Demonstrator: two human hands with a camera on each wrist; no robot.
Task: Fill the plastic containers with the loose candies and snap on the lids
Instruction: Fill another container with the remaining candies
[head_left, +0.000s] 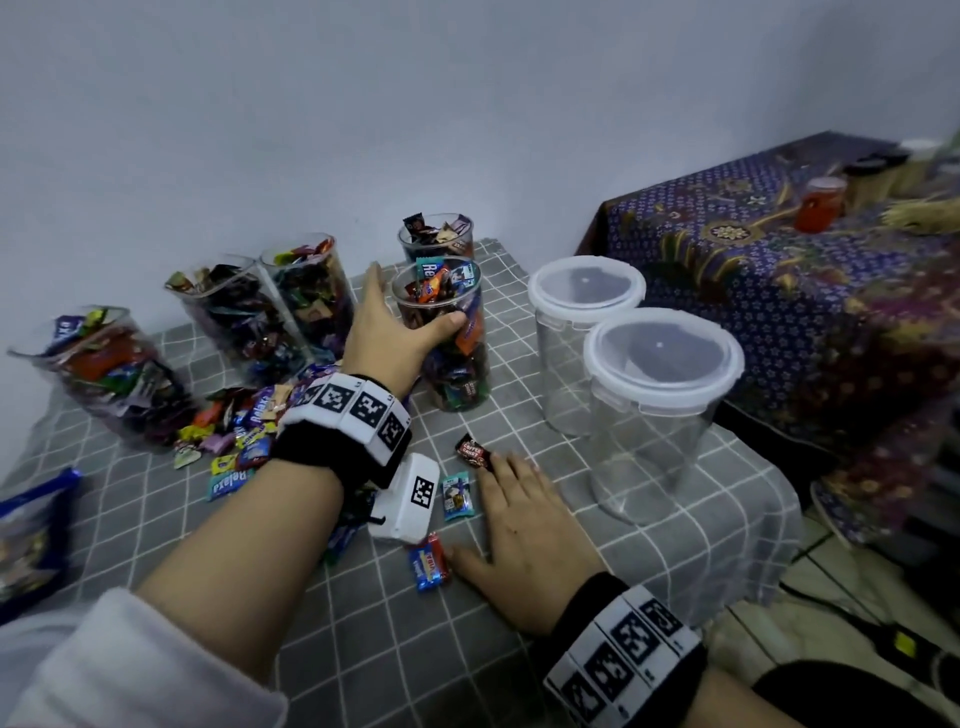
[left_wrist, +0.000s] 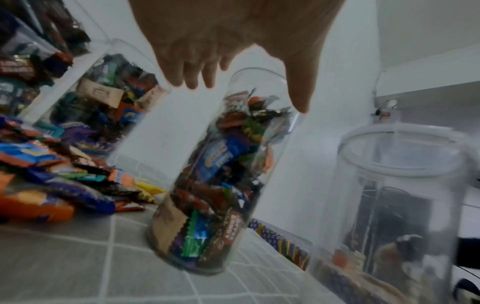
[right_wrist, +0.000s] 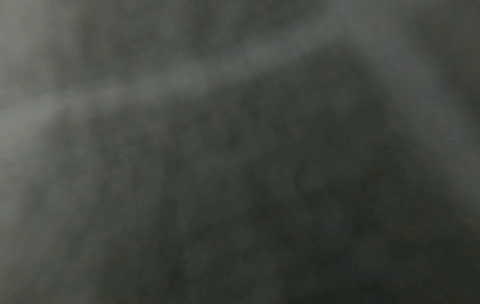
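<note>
On the grey checked tablecloth (head_left: 519, 597), the left hand (head_left: 387, 332) wrapped thumb and fingers round a tall clear plastic container packed with wrapped candies (head_left: 449, 338), just below its rim. Likely heavy, slick and thin-walled, it seemed safer gripped mid-body. The right hand (head_left: 524, 525) lay flat, fingers spread, holding nothing.

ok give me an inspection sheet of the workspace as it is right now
surface: grey checked cloth covers the table.
job's things: five open containers of candy, no lids on; the near filled container stands upright. Two empty containers carry lids. Loose candies lie heaped at left, three more by the right hand.
clutter: blue bag at the left edge.
grips: left hand on the near filled container, thumb across its front; right hand flat on the cloth, holding nothing.
cables: nothing seen on the table.
surroundings: pale wall; patterned cloth with jars at right. Right wrist view dark.
</note>
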